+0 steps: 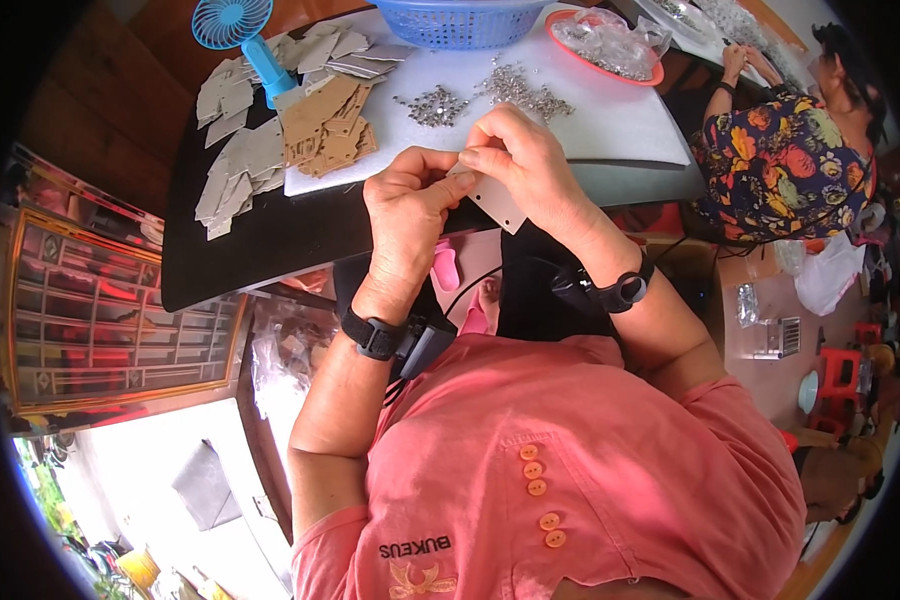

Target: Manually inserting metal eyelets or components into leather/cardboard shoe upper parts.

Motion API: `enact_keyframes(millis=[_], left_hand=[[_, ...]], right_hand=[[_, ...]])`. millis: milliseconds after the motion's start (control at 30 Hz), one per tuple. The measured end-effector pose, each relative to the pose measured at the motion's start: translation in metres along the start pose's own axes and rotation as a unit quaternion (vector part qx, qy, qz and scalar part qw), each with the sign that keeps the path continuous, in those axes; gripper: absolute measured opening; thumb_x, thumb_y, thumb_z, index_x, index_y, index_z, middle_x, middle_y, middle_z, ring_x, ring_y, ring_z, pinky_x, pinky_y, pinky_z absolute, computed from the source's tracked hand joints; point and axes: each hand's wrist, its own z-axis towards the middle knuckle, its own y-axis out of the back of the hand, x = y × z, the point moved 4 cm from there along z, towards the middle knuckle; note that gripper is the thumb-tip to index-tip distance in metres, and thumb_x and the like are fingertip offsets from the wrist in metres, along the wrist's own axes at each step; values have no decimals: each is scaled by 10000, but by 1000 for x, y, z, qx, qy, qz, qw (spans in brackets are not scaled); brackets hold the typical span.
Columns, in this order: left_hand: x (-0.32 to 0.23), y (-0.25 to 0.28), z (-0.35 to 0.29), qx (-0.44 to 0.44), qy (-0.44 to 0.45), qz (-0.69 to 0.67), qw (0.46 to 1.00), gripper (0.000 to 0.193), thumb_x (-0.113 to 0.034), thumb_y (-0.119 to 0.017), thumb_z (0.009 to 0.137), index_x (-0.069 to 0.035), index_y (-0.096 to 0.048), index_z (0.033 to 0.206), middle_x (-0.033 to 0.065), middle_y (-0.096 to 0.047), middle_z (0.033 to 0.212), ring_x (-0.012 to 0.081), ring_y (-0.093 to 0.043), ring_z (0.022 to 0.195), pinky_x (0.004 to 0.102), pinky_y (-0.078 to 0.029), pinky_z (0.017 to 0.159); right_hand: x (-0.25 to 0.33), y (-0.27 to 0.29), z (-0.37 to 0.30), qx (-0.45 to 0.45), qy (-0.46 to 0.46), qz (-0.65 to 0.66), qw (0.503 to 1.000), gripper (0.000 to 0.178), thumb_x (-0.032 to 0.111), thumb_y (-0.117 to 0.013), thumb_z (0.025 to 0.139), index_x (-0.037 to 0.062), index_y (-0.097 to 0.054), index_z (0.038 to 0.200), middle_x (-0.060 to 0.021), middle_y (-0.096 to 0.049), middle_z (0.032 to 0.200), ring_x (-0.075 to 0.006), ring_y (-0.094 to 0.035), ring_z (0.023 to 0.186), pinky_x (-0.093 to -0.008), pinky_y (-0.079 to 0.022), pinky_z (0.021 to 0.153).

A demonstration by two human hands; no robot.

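The left hand has a narrow grip: its thumb and bent forefinger pinch a thin, flat, grey-beige card with small dark holes near its upper left corner. The right hand meets it there, with its thumb and forefinger brought together at the upper edge; what is between these tips I cannot tell. The card slants down from the grip, partly under the right hand, above the near edge of the black table.

Just beyond the grip, on a white padded sheet, there lie two loose heaps of small, shiny, silver-coloured pieces: a smaller heap and, to its right, a wider heap. To the left of the grip is a pile of brown flat cards, and farther left a pile of grey flat cards.

Behind these piles stands a light-blue plastic fan. Farther from the grip are a blue plastic basket with holes and, to the right, an orange-red shallow tray bearing a clear plastic bag. Far right sits a person in a dark flowered top.
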Motion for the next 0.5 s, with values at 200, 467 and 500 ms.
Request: enact_keyframes(millis=[200, 467, 500], left_hand=[[-3, 0, -4, -3, 9, -21, 1000, 122, -14, -755, 802, 6, -685, 900, 3, -645, 737, 39, -521, 611, 186, -390, 524], [-9, -14, -17, -9, 0, -67, 998, 149, 2, -750, 807, 15, -691, 943, 7, -644, 742, 46, -531, 612, 198, -405, 523], [-10, -17, -19, -11, 3, -104, 994, 154, 1, -754, 805, 16, -693, 945, 8, -644, 743, 47, -529, 610, 199, -404, 520]], right_hand=[[-4, 1, 0, 24, -71, 107, 991, 191, 156, -717, 866, 29, -579, 902, -48, -600, 809, -153, -588, 736, -297, -481, 671], [-3, 11, -6, 10, -109, 287, 952, 129, 76, -703, 871, 26, -586, 883, 26, -568, 788, -55, -508, 746, -227, -442, 694], [-2, 12, -7, 10, -109, 287, 952, 129, 76, -703, 871, 26, -586, 883, 26, -568, 788, -55, -508, 746, -227, -442, 694]])
